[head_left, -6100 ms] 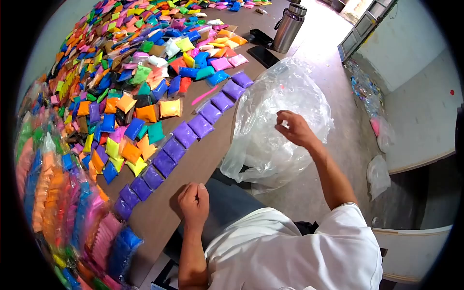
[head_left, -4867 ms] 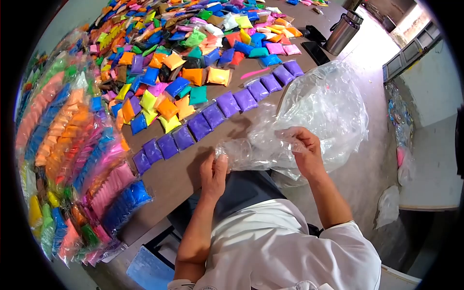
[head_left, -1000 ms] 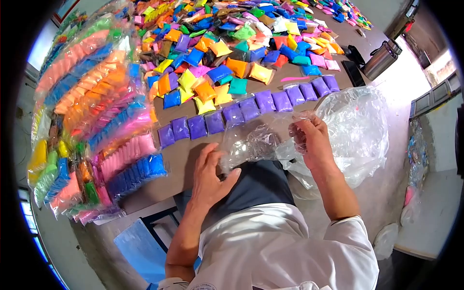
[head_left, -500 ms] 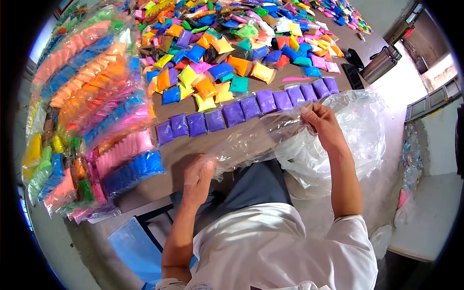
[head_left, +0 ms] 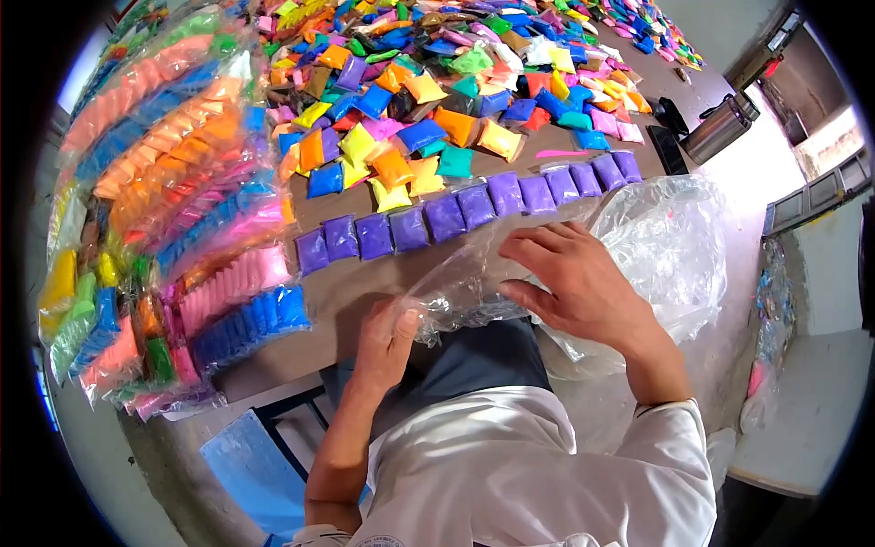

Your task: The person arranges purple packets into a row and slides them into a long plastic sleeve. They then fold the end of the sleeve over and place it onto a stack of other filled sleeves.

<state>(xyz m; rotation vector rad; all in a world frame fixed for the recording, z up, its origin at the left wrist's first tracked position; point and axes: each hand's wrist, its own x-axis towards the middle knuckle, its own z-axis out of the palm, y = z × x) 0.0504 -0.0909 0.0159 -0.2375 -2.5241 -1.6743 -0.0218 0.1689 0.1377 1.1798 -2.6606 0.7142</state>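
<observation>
Glossy, clear, crinkled plastic in the thin bag (head_left: 456, 294) at centre and the larger sheeting (head_left: 679, 228) right of it. Shiny film over the purple packets (head_left: 475, 208). Apparently brushed metal on the flask (head_left: 723, 129), upper right. Matt, creased cloth in the white shirt (head_left: 538, 474), bottom. Smooth, dull tabletop (head_left: 333, 292).

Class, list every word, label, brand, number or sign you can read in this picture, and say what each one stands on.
Readable text: none.
White shirt: small badge at the picture's bottom edge, too small and cut off to read.
Purple packets, clear plastic, steel flask: no lettering can be made out.
</observation>
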